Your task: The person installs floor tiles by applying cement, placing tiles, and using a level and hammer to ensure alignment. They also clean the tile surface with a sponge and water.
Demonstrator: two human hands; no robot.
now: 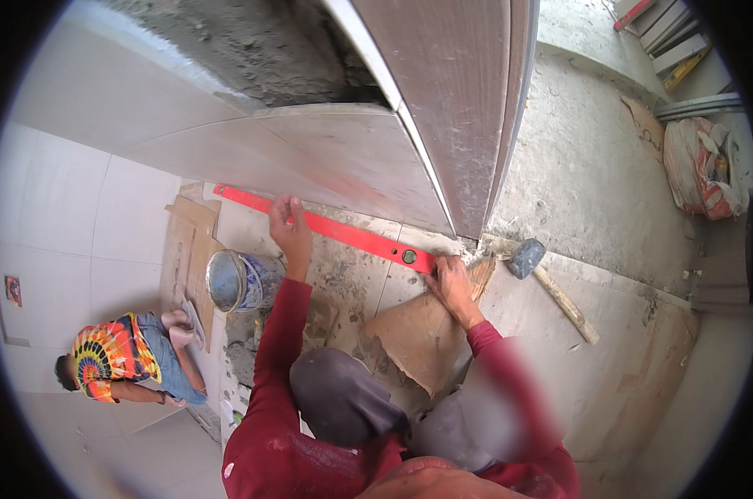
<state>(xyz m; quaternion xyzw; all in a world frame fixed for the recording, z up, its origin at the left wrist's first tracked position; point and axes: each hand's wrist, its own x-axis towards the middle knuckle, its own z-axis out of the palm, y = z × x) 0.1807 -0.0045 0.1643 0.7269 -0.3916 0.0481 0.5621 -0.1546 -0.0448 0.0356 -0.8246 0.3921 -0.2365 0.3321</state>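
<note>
A long red spirit level (351,234) lies along the foot of a tiled wall panel (335,158), with a round vial near its right end. My left hand (290,229) reaches across its left part, fingers curled over it; their exact contact is partly hidden. At the right end, my right hand (451,283) grips the level with bent fingers. Beneath my right wrist lies a torn piece of brown cardboard (422,337). A mallet (551,283) with a dark head and a wooden handle rests on the floor to the right of that hand.
A mortar-stained bucket (227,283) stands left of my left forearm, beside flattened cardboard (185,249). Another person (127,358) in a bright patterned shirt is at the far left. A plastic sack (702,166) and stacked strips (671,37) lie at the right.
</note>
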